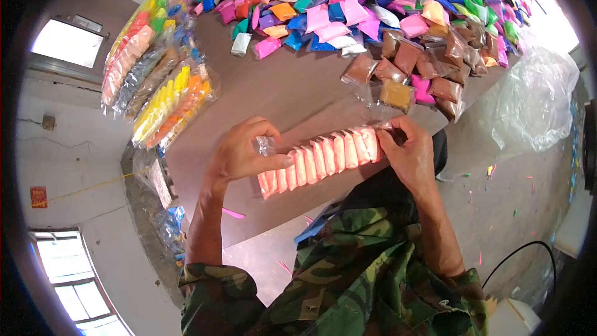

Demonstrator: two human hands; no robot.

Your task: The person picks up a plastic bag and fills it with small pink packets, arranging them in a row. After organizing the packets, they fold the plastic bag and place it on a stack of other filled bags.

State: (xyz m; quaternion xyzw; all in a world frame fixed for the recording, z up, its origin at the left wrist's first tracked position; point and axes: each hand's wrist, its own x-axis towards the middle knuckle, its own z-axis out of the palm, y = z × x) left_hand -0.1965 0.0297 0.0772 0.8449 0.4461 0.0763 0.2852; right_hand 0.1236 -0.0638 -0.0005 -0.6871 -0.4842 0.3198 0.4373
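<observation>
A long clear plastic bag (pixel 323 157) filled with a row of salmon-pink packets lies at a slant near the table's front edge. My right hand (pixel 407 152) pinches the gathered plastic at the bag's right end between thumb and fingers. At the other end, my left hand (pixel 242 152) curls around crumpled clear film, its thumb against the top edge of the row. What its lower fingers do is hidden. Beyond the right hand lie several brown packets (pixel 407 57) and one mustard-coloured packet (pixel 396 95).
A large heap of colourful packets (pixel 336 15) covers the far side of the brown table (pixel 249 81). Filled long bags (pixel 165 102) are stacked at the left edge. A big clear plastic bag (pixel 532 102) hangs at the right. Scraps lie on the floor.
</observation>
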